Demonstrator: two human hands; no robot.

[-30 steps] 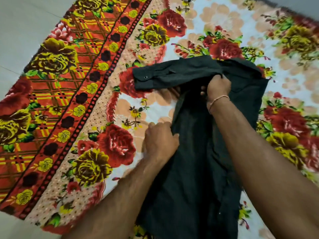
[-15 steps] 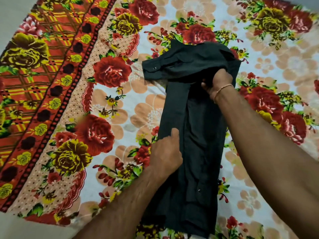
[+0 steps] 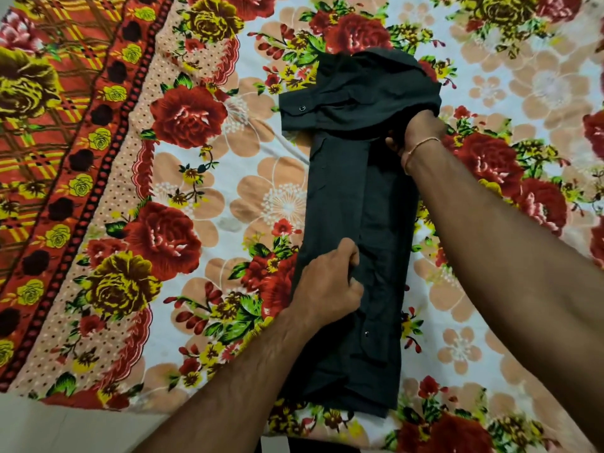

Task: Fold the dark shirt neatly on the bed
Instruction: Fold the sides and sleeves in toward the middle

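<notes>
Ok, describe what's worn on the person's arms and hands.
Both forearms are bare, with no sleeves in view. The right hand has a thin, pale thread-like band round its wrist. The left hand wears nothing visible: no ring, watch or glove.

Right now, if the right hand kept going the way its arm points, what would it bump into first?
Probably the bunched top of the dark shirt, which the right hand already holds at its near edge. Past that bunch lies only the flowered bedsheet, though depth is hard to judge.

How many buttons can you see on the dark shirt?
2: one button on the cuff at upper left, one button low on the dark shirt. Folds may hide others.
</notes>
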